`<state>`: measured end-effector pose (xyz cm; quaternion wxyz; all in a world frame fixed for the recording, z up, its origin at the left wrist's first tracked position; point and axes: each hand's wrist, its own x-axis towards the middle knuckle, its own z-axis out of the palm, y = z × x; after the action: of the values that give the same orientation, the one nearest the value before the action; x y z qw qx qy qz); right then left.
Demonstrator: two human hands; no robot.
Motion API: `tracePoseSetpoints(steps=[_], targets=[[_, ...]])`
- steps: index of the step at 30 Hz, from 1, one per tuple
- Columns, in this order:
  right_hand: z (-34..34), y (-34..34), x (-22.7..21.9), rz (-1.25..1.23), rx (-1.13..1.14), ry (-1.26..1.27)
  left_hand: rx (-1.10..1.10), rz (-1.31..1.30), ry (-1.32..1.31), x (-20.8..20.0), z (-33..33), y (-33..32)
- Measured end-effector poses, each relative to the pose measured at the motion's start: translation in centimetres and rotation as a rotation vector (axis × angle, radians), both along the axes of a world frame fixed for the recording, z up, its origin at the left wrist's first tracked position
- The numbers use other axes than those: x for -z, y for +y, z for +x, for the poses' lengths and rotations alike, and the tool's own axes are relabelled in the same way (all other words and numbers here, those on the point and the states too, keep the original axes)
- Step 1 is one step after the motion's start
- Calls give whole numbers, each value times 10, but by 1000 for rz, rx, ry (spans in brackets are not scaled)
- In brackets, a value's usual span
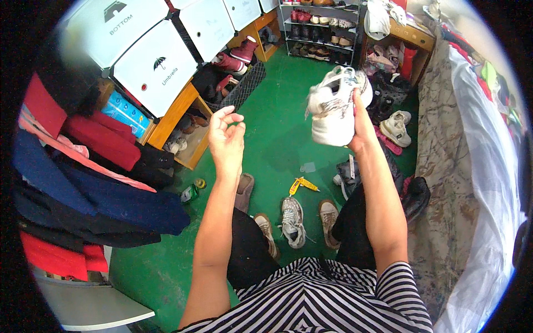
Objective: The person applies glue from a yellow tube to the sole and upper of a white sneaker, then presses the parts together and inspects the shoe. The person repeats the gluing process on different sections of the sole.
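The right hand point(361, 130) grips a white sneaker point(336, 105) raised above the green floor point(277, 144), its length running roughly upright, while the left hand point(226, 139), loosely curled and empty, hovers well apart to the sneaker's left.

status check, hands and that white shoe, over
Right hand gripping white sneaker, held up. Left hand empty, fingers curled, apart from it. Nothing between them; loose shoes on green floor below.
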<state>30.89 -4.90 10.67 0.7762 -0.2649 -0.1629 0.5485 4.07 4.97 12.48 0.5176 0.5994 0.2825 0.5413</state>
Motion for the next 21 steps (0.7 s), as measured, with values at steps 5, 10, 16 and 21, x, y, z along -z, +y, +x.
tracePoseSetpoints(steps=[5, 10, 16, 21], targets=[[-2, -3, 0, 19, -31, 45, -51, 112, -29, -6, 12, -14], [-6, -1, 4, -25, -32, 10, 80, 289, 83, 4, 25, -29], [-16, 0, 7, 2, 28, -176, 158, 381, 4, 10, 35, -32], [-13, -5, 19, -141, 207, -505, 178, 303, 24, 10, 40, -35]])
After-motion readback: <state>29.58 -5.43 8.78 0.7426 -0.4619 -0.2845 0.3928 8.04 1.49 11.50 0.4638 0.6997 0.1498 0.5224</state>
